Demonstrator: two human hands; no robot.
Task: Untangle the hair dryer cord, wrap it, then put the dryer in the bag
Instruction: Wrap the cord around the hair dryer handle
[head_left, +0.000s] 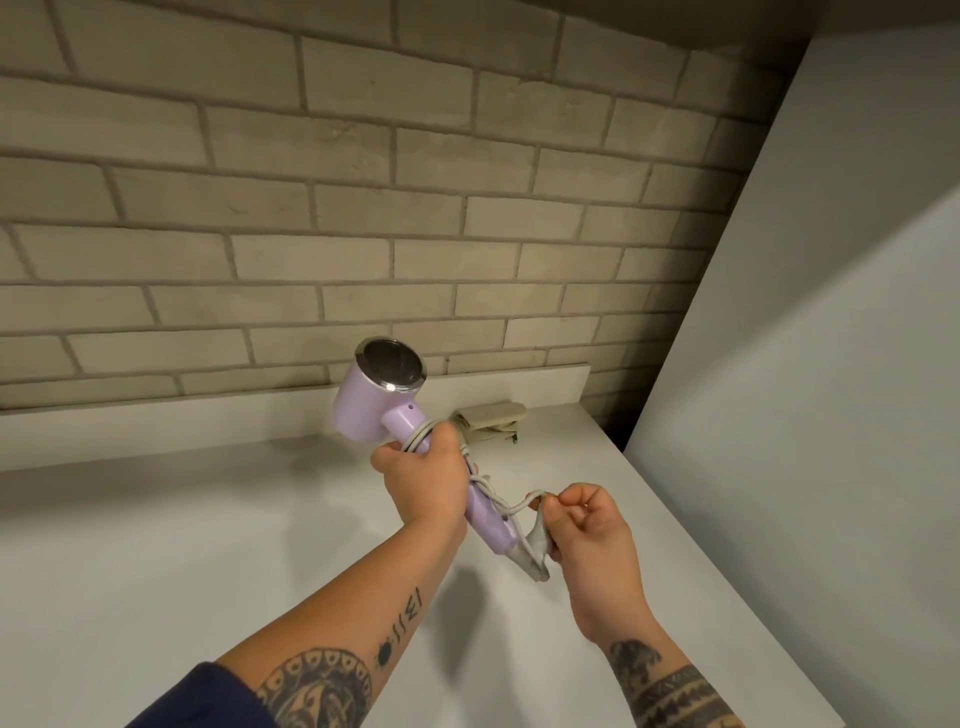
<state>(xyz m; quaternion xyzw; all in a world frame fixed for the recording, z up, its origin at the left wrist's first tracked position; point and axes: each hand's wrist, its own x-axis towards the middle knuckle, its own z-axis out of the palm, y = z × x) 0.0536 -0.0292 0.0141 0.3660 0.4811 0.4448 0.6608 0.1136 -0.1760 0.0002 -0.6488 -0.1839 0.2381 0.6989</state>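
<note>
Above the counter (208, 545), the left hand (423, 475) grips the dryer (363, 400) by its handle, likely steadying it, while the right hand (587, 525), just beside, pinches the cord (511, 506), seemingly for winding; a beige bag (491, 418) lies beyond them.

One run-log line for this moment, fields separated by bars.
left hand: grips hair dryer handle | right hand: pinches cord | cord: looped round handle | bag: on counter

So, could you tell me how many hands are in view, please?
2: the left hand grips the hair dryer by its handle; the right hand pinches the cord beside the handle's end.
</note>
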